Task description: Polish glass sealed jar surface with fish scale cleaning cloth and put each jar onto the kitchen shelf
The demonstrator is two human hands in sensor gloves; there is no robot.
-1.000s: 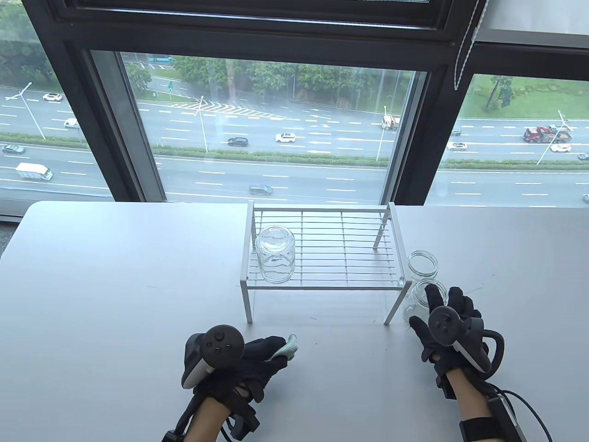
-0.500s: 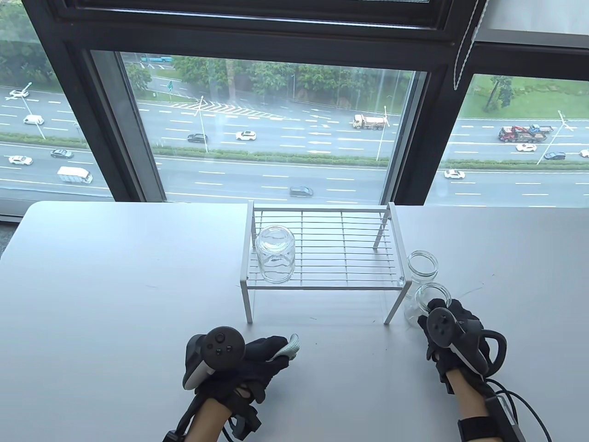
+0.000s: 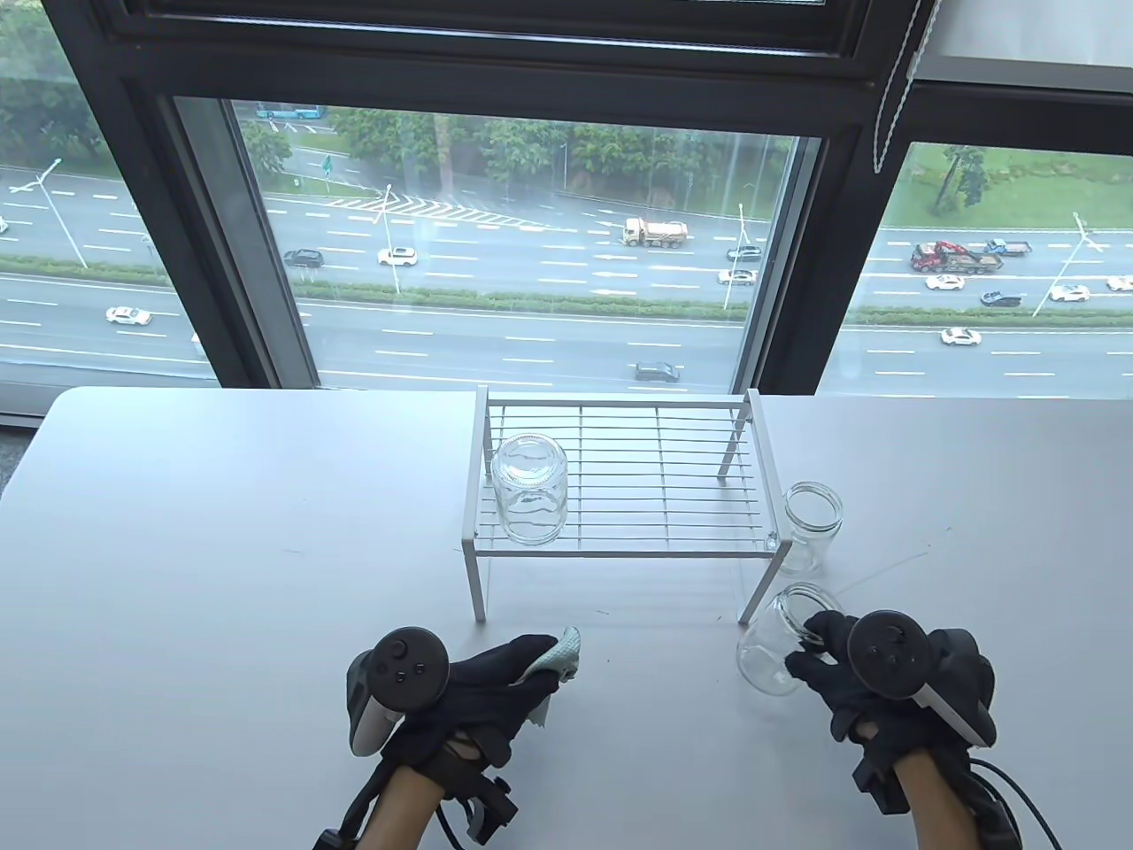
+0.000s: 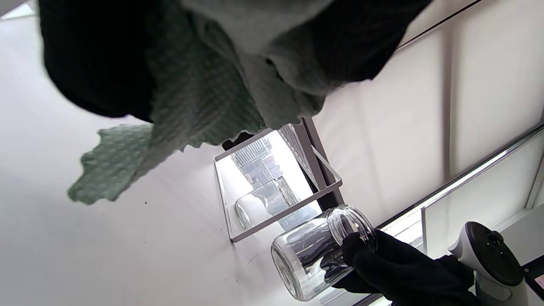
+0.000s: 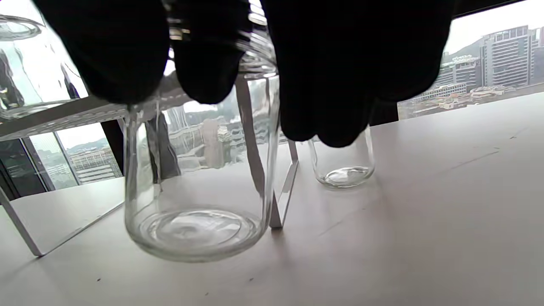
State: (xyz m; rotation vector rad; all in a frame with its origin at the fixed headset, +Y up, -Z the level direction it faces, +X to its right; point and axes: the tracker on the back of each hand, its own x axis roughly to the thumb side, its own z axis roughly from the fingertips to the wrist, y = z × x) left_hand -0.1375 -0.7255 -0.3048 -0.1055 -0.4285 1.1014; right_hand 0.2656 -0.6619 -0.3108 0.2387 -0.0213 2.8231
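My right hand (image 3: pixel 819 651) grips a clear glass jar (image 3: pixel 777 651) by its rim and holds it tilted above the table, in front of the shelf's right leg; the same jar (image 5: pixel 195 178) hangs under my fingers in the right wrist view and shows as the held jar (image 4: pixel 314 255) in the left wrist view. My left hand (image 3: pixel 522 677) holds the pale green cloth (image 3: pixel 562 660), bunched in its fingers, the cloth (image 4: pixel 170 127) drooping from it. One jar (image 3: pixel 529 487) stands upside down on the white wire shelf (image 3: pixel 620 478). Another jar (image 3: pixel 810 524) stands upright right of the shelf.
The white table (image 3: pixel 221 575) ends at a large window (image 3: pixel 531 248) behind the shelf. A beaded blind cord (image 3: pixel 894 97) hangs at the upper right. Cables trail from my right wrist at the bottom right corner.
My right hand closed on the nearer jar beside the shelf, lifted it and drew it toward me and to the left, tilting it. My left hand with the cloth edged slightly forward.
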